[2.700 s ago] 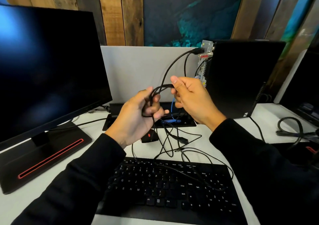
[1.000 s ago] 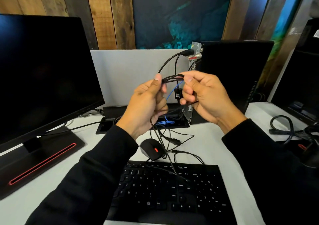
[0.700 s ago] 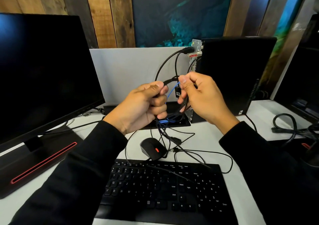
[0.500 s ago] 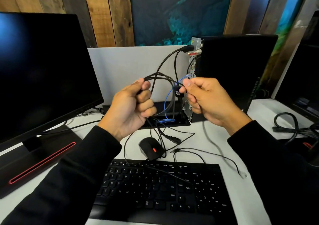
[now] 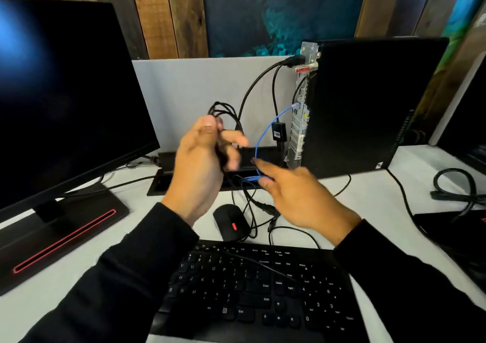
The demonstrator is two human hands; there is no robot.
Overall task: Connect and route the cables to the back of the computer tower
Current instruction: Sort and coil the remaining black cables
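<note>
Left hand (image 5: 200, 164): raised above the tabletop (image 5: 368, 206), fingers curled round a looped bundle of black cables (image 5: 223, 111); motion blur hides the exact hold.
Right hand (image 5: 297, 198): lower, fingers loosely extended and holding nothing, tips near the blue cable (image 5: 265, 137).
Computer tower (image 5: 368, 106): upright toward the far right edge, black and blue cables plugged into its rear panel (image 5: 299, 111).
Mouse (image 5: 231, 221): between the hands, just beyond the keyboard (image 5: 252, 290).
Monitor (image 5: 65, 93): left side.
</note>
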